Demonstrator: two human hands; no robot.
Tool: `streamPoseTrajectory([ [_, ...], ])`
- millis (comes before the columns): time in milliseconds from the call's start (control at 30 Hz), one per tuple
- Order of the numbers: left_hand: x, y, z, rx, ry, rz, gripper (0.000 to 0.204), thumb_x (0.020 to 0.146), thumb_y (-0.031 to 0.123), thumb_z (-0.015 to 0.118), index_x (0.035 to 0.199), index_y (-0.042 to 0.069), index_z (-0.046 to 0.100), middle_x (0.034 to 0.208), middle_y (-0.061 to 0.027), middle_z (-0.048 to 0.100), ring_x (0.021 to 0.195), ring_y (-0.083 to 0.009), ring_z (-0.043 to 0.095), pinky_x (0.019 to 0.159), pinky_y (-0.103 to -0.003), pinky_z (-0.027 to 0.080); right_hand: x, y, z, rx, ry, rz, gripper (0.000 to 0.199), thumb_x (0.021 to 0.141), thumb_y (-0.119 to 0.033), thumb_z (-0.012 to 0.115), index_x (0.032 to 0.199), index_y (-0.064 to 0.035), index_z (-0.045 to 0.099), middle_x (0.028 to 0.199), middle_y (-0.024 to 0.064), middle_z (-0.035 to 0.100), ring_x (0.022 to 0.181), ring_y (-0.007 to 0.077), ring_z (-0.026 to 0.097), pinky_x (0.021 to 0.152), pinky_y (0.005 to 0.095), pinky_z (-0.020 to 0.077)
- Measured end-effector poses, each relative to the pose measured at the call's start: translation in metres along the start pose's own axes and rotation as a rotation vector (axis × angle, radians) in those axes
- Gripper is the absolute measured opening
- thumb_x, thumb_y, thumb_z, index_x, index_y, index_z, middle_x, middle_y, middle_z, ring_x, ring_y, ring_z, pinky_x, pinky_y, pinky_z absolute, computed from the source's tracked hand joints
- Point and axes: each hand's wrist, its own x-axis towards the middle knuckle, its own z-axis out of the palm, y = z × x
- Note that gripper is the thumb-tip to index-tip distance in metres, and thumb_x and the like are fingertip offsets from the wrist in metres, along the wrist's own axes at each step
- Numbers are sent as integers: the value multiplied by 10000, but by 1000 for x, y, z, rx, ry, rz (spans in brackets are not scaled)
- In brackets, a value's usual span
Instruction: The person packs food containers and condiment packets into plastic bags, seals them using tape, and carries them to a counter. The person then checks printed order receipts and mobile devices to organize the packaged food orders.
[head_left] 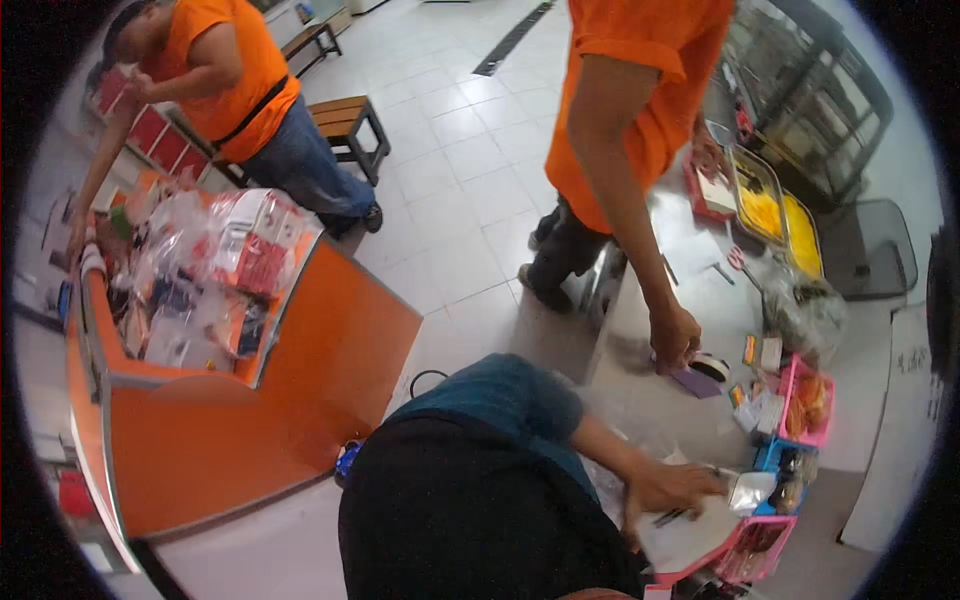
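Observation:
My left hand (672, 490) reaches over the right-hand counter from a teal sleeve (515, 395), palm down, its fingers stretched apart. Below it a thin dark pen-like thing (668, 517) rests on a pale surface; I cannot tell whether the thumb touches it. A silvery-white packet (750, 492) is just beyond my fingertips. Beside it are a blue basket (768, 458) and a pink basket (785, 528) with packed goods. A black garment (470, 510) covers my body and fills the lower middle. My right hand does not show.
Across the counter (655, 290), a co-worker's hand (678, 338) touches a purple flat piece (697, 382) beside a tape roll (712, 367). Red-handled scissors (738, 260), yellow-filled trays (760, 210) and a pink basket (808, 400) stand farther along. Left is an orange counter (250, 440); another person leans there.

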Motion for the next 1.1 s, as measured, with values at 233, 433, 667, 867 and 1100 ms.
streamPoseTrajectory([
  [233, -79, 4, -14, 241, -445, -490, 905, 325, 439, 715, 1105, 167, 345, 1177, -257, 270, 1057, -414, 314, 812, -489, 291, 29, -62, -16, 298, -65, -20, 463, 769, -235, 531, 1160, -40, 379, 1018, 74, 467, 920, 201, 430, 817, 310, 326],
  [433, -60, 22, -32, 511, -383, -763, 905, 320, 348, 739, 1144, 237, 381, 1040, -216, 388, 959, -388, 405, 757, -454, 353, 54, -4, -28, 398, -303, 118, 325, 737, -152, 549, 1021, -16, 472, 886, 57, 473, 748, 151, 464, 677, 238, 386],
  [667, -91, -22, 24, 712, -431, -501, 773, 401, 286, 718, 1110, 225, 415, 1090, -267, 359, 956, -436, 411, 785, -432, 359, 68, -133, -27, 252, 55, -52, 388, 695, -11, 591, 1014, -58, 375, 735, 43, 467, 651, 142, 427, 612, 268, 363],
  [867, -64, -1, -24, 199, -594, -951, 723, 510, 395, 655, 1169, 297, 375, 1210, -253, 263, 1062, -436, 329, 852, -488, 300, 60, -141, -49, 165, -3, 121, 272, 728, -51, 586, 973, -52, 469, 631, 34, 495, 472, 95, 395, 420, 219, 330],
  [1100, -149, -37, 20, 844, -236, -493, 915, 452, 540, 652, 1186, 87, 348, 1258, -256, 217, 1094, -436, 298, 925, -501, 216, 76, -73, 17, -307, -312, -299, 524, 552, -30, 646, 1051, -48, 487, 1021, 123, 459, 947, 258, 452, 805, 334, 368],
])
